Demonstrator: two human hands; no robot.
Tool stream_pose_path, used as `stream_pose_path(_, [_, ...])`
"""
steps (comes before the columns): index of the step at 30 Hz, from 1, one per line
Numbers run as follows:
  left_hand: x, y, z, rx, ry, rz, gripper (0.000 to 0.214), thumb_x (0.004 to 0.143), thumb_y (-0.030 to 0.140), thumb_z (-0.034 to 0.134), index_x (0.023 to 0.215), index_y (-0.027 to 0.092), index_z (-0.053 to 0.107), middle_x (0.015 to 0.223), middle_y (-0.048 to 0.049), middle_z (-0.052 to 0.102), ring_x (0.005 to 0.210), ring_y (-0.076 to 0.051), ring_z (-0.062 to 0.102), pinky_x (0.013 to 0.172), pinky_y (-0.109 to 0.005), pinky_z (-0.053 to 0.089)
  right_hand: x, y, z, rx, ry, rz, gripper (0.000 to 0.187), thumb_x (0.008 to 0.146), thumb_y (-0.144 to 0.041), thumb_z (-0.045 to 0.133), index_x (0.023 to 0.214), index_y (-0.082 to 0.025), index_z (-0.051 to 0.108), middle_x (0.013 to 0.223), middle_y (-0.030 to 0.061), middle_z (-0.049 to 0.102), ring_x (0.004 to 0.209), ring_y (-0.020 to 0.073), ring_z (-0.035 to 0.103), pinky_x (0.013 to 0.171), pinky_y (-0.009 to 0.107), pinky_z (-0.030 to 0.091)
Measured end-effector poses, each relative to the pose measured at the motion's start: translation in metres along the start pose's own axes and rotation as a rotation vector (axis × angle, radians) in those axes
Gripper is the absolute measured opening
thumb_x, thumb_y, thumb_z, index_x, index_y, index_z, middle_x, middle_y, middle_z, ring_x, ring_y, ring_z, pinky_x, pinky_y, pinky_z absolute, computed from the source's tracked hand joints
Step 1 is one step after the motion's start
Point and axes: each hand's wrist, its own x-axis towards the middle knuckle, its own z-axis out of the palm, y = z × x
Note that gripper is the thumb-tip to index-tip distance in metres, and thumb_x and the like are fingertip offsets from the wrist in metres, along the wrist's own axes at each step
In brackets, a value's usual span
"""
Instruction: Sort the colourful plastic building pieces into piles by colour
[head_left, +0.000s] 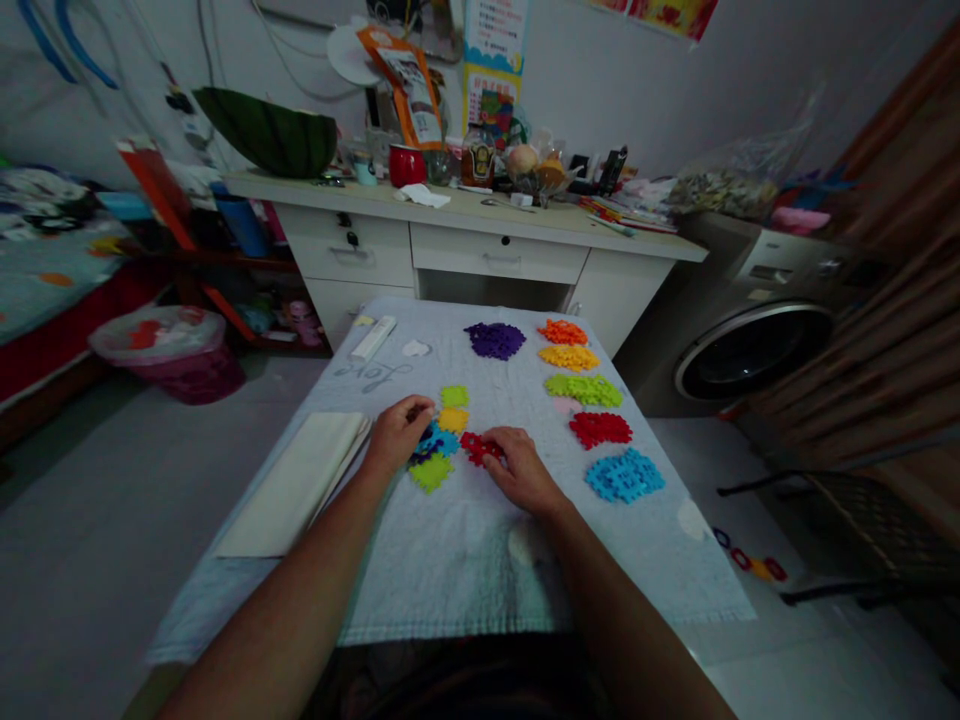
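Observation:
My left hand (399, 432) rests at the left side of a small patch of joined plastic pieces, its fingers curled together; what they pinch, if anything, is hidden. In that patch I see a light blue piece (448, 443), a yellow piece (453, 419), a green piece (454, 396) behind it and another green piece (431, 473) in front. Dark purple bits show beside my left fingers. Just right of the patch, my right hand (521, 470) has its thumb and fingers closed on red interlocking pieces (474, 447) lying low over the cloth.
Sorted piles line the cloth's right side: orange (562, 332), yellow (568, 357), green (583, 389), red (601, 428) and blue (625, 475). A purple pile (495, 340) sits at the back. At left lie a folded cream cloth (289, 485) and a white bar (373, 339).

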Motion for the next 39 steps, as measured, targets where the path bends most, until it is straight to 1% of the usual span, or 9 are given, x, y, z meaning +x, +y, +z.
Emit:
stream_pose_path(3, [0.000,0.001,0.000,-0.010,0.008,-0.002,0.032,0.077,0.046,0.058,0.089,0.019,0.068,0.076,-0.0010,0.067,0.069,-0.017,0.060,0.064,-0.026,0.046,0.001,0.003,0.002,0.031,0.012,-0.001,0.024,0.097,-0.023,0.044,0.109,-0.020,0.065,0.104,0.0066,0.068,0.100,0.0209,0.057,0.094,0.039,0.038])
stream_pose_path(8, [0.001,0.001,0.001,-0.015,0.004,-0.012,0.033,0.076,0.047,0.058,0.090,0.019,0.068,0.075,-0.0011,0.067,0.068,-0.017,0.060,0.063,-0.026,0.047,0.002,0.010,0.009,0.061,0.150,0.038,0.027,0.098,-0.026,0.042,0.108,-0.021,0.066,0.115,0.0104,0.061,0.109,0.0226,0.053,0.099,0.041,0.041])
stream_pose_path(15, [0.001,-0.003,0.000,0.008,-0.013,-0.013,0.033,0.077,0.047,0.058,0.091,0.019,0.068,0.072,-0.0001,0.066,0.067,-0.017,0.061,0.062,-0.025,0.046,0.002,0.011,0.011,0.161,0.329,0.105,0.027,0.097,-0.025,0.041,0.107,-0.021,0.066,0.096,0.0075,0.059,0.093,0.0196,0.058,0.088,0.035,0.048])
stream_pose_path(21, [0.002,-0.001,0.000,0.025,-0.019,0.011,0.030,0.077,0.045,0.058,0.089,0.019,0.068,0.073,-0.0006,0.066,0.067,-0.017,0.060,0.061,-0.026,0.046,0.001,0.006,0.005,0.185,0.319,0.081,0.020,0.092,-0.021,0.049,0.098,-0.022,0.067,0.095,0.0064,0.062,0.090,0.0183,0.060,0.085,0.032,0.049])
stream_pose_path(24, [0.002,-0.001,0.000,0.020,-0.021,0.005,0.030,0.077,0.046,0.058,0.088,0.019,0.068,0.072,-0.0005,0.066,0.066,-0.017,0.060,0.062,-0.026,0.046,-0.001,0.010,-0.010,0.168,0.355,0.041,0.019,0.091,-0.020,0.050,0.100,-0.022,0.067,0.100,0.0072,0.062,0.093,0.0185,0.060,0.086,0.033,0.049])
stream_pose_path(27, [0.002,-0.004,0.001,0.011,-0.021,0.004,0.031,0.077,0.046,0.059,0.089,0.020,0.068,0.073,-0.0005,0.067,0.066,-0.017,0.060,0.061,-0.026,0.046,-0.007,0.025,-0.039,0.056,0.399,0.029,0.018,0.089,-0.021,0.052,0.098,-0.021,0.067,0.104,0.0086,0.063,0.099,0.0209,0.059,0.092,0.036,0.048])
stream_pose_path(33, [0.002,-0.006,0.001,0.001,-0.036,0.003,0.030,0.079,0.046,0.058,0.090,0.020,0.068,0.075,-0.0005,0.068,0.068,-0.017,0.061,0.060,-0.025,0.046,-0.027,0.066,-0.104,-0.215,0.377,0.228,0.021,0.085,-0.022,0.050,0.091,-0.019,0.070,0.096,0.0097,0.067,0.094,0.0231,0.061,0.088,0.037,0.047])
stream_pose_path(36, [0.002,-0.004,0.001,0.001,-0.039,-0.003,0.030,0.078,0.046,0.059,0.090,0.020,0.068,0.074,-0.0005,0.068,0.067,-0.017,0.061,0.060,-0.025,0.046,-0.039,0.085,-0.118,-0.309,0.394,0.324,0.024,0.083,-0.022,0.048,0.090,-0.019,0.071,0.097,0.0099,0.069,0.095,0.0232,0.061,0.091,0.036,0.046])
stream_pose_path(39, [0.002,-0.004,0.001,-0.004,-0.038,-0.004,0.031,0.078,0.046,0.059,0.090,0.019,0.068,0.075,-0.0007,0.068,0.067,-0.017,0.062,0.061,-0.026,0.046,-0.048,0.103,-0.121,-0.393,0.421,0.385,0.028,0.083,-0.022,0.045,0.092,-0.017,0.072,0.099,0.0115,0.070,0.096,0.0246,0.062,0.094,0.038,0.045])
